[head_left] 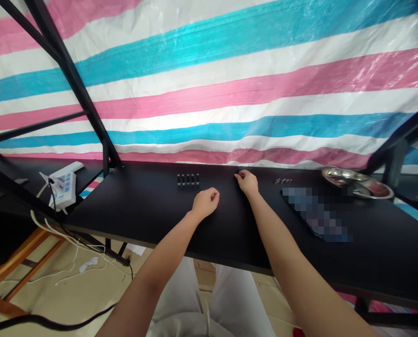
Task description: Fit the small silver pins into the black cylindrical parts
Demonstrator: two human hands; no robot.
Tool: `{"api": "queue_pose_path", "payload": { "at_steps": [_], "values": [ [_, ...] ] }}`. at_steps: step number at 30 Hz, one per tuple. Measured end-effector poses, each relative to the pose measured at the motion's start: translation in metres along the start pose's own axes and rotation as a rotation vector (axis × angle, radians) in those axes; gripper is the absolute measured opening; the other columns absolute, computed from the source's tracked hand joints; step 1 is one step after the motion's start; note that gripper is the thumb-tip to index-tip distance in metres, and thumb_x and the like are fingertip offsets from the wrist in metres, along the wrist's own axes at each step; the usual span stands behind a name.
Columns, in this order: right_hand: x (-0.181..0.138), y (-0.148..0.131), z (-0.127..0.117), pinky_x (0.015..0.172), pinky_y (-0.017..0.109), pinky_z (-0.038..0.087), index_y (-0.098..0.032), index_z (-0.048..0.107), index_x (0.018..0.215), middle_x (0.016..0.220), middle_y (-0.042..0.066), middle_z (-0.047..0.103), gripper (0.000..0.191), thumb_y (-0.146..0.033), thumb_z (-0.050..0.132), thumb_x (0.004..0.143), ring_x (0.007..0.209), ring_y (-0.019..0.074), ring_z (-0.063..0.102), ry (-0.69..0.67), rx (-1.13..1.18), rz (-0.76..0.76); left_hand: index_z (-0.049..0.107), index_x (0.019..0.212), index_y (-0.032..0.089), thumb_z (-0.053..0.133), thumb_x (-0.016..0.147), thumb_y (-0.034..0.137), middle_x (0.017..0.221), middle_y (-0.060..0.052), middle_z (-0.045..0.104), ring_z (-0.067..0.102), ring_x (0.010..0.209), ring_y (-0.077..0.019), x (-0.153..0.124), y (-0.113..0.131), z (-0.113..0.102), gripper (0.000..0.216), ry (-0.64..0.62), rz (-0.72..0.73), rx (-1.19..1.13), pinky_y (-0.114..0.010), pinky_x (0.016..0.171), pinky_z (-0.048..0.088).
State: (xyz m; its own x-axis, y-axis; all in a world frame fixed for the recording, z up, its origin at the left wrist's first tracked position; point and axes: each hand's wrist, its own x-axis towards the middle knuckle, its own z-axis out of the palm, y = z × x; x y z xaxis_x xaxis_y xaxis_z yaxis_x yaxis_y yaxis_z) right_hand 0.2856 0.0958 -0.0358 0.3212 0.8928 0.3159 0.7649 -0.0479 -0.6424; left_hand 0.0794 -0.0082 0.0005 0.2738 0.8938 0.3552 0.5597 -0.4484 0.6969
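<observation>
My left hand [206, 202] rests on the black table with its fingers curled in. Whether anything is inside it is hidden. Farther back, my right hand [248, 182] is closed in a pinch near the table's rear edge. A small dark thing [237, 172] shows at its fingertips, too small to name. Behind and left of my left hand, several small dark cylinders [188, 179] with pale ends stand in a neat row. Several tiny shiny pieces [282, 181] lie loose to the right of my right hand.
On the right of the table [142, 215] are a blurred-out flat dark object [314, 215] and shiny metal dishes [358, 183]. A white power strip [66, 187] with cables sits at the left. Black metal posts [79, 89] frame the table, with a striped sheet [230, 93] behind.
</observation>
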Motion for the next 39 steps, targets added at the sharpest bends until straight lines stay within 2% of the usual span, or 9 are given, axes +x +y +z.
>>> {"api": "queue_pose_path", "payload": {
  "at_steps": [14, 28, 34, 39],
  "values": [
    [0.003, 0.004, 0.004, 0.075, 0.032, 0.043, -0.013, 0.064, 0.093, 0.093, 0.013, 0.065, 0.022, -0.021, 0.05, 0.078, 0.084, 0.0219, 0.059, -0.047, -0.029, 0.034, 0.059, 0.073, 0.02, 0.044, 0.08, 0.025, 0.059, 0.001, 0.056, 0.047, 0.052, -0.011, 0.001, 0.001, -0.002, 0.017, 0.012, 0.005, 0.013, -0.022, 0.054, 0.032],
    [0.004, 0.007, 0.004, 0.07, 0.031, 0.042, -0.014, 0.07, 0.088, 0.086, 0.012, 0.066, 0.026, -0.03, 0.053, 0.078, 0.078, 0.0218, 0.059, -0.015, -0.123, 0.053, 0.061, 0.079, 0.02, 0.043, 0.082, 0.024, 0.065, 0.002, 0.06, 0.049, 0.056, -0.01, 0.002, 0.003, -0.003, 0.018, -0.017, -0.001, 0.082, -0.021, 0.057, 0.035],
    [0.007, 0.013, 0.008, 0.065, 0.031, 0.04, -0.015, 0.069, 0.082, 0.078, 0.01, 0.064, 0.022, -0.031, 0.056, 0.073, 0.072, 0.0208, 0.057, 0.017, -0.136, 0.008, 0.06, 0.079, 0.02, 0.042, 0.083, 0.024, 0.064, 0.002, 0.059, 0.05, 0.057, -0.0099, 0.002, 0.004, -0.002, 0.019, -0.027, -0.011, 0.103, -0.02, 0.057, 0.036],
    [0.006, 0.013, 0.007, 0.065, 0.031, 0.04, -0.015, 0.066, 0.079, 0.072, 0.007, 0.061, 0.02, -0.03, 0.057, 0.07, 0.069, 0.0198, 0.055, 0.029, -0.089, 0.0, 0.059, 0.084, 0.02, 0.042, 0.083, 0.023, 0.07, 0.0, 0.061, 0.055, 0.067, -0.0128, 0.003, 0.003, -0.003, 0.017, 0.045, -0.066, 0.168, -0.022, 0.062, 0.039]
  ]
}}
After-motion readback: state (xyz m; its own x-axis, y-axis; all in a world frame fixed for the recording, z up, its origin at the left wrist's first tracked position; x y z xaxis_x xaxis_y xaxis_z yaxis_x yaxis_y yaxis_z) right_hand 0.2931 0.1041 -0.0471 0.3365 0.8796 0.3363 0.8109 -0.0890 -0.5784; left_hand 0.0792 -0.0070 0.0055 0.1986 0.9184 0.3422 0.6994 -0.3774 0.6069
